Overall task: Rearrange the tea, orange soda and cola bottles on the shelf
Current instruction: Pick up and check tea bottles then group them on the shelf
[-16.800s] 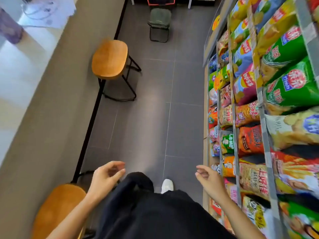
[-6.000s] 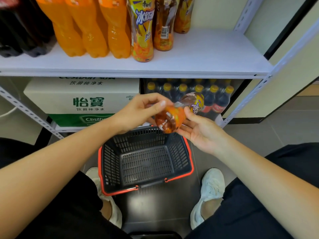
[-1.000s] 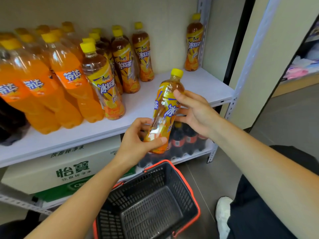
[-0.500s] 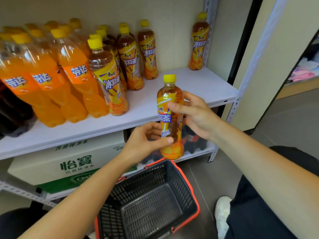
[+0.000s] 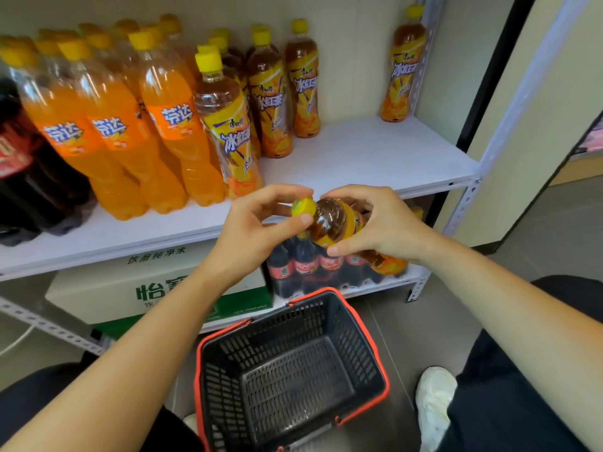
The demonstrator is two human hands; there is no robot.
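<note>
I hold one tea bottle (image 5: 336, 223) tipped on its side in front of the shelf edge. My right hand (image 5: 381, 223) wraps its body; my left hand (image 5: 257, 223) pinches its yellow cap end. On the white shelf (image 5: 375, 154) stand several tea bottles (image 5: 270, 102), one more tea bottle (image 5: 403, 66) alone at the far right, orange soda bottles (image 5: 163, 125) to the left, and cola bottles (image 5: 29, 177) at the far left.
A black basket with red rim (image 5: 368, 337) stands empty on the floor below my hands. The lower shelf holds a pack of small cola bottles (image 5: 306, 269) and a water carton (image 5: 143, 282). A metal upright (image 5: 509, 112) bounds the shelf on the right.
The tea bottle was upright between my hands; now it lies tipped with the cap pointing left, my left hand having shifted from its lower body to the cap.
</note>
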